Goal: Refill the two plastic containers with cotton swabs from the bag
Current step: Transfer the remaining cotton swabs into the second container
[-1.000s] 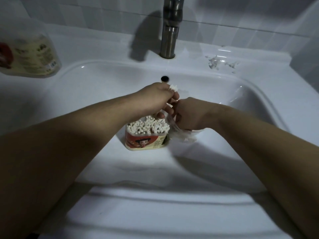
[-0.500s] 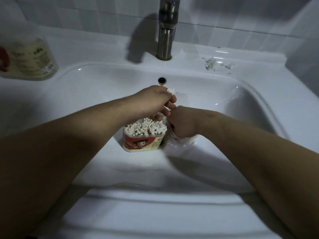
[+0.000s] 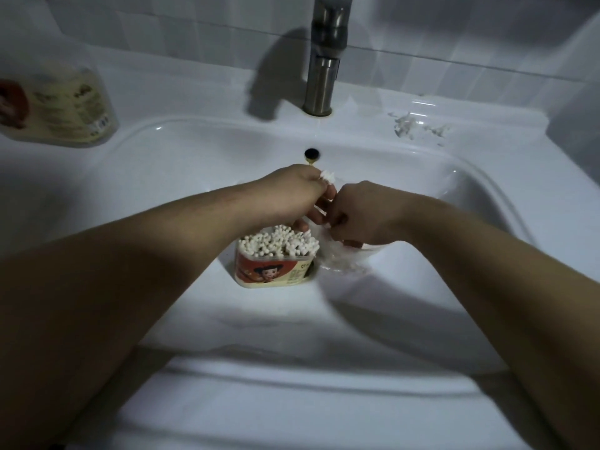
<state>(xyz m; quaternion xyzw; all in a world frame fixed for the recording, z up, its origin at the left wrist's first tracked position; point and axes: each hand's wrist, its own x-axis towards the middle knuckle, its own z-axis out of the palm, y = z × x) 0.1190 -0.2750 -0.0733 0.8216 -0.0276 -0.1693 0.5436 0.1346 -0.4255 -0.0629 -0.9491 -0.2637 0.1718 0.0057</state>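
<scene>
An open container (image 3: pixel 276 271) stands upright on the floor of the sink (image 3: pixel 181 164). It is packed with cotton swabs (image 3: pixel 276 243) set on end, their white tips rising above its rim. Placed down in the basin, it lets any dropped swab land in the bowl rather than roll off the surface (image 3: pixel 201 92). Just beside it on the right lies the clear bag (image 3: pixel 341 259), crumpled and slumped on the basin floor. The right grip (image 3: pixel 360 216) is closed on the bag's upper part, fingers curled round the film. This is probably to hold the mouth up where the other hand can reach it. Whether any fingers lie inside the bag is hard to tell, since the hand covers the opening. The left grip (image 3: pixel 302 193) hovers above the container's far edge, touching the right hand. It is curled round a small bundle (image 3: pixel 327 176) of swabs whose tips poke out at the top of the fist. Holding them together and parallel should suit sliding them in end-first. The container looks nearly full, so the bundle may need wedging into a gap. A second container (image 3: pixel 58 105) sits well apart on the surface at the far left, too blurred to show how full it is.
</scene>
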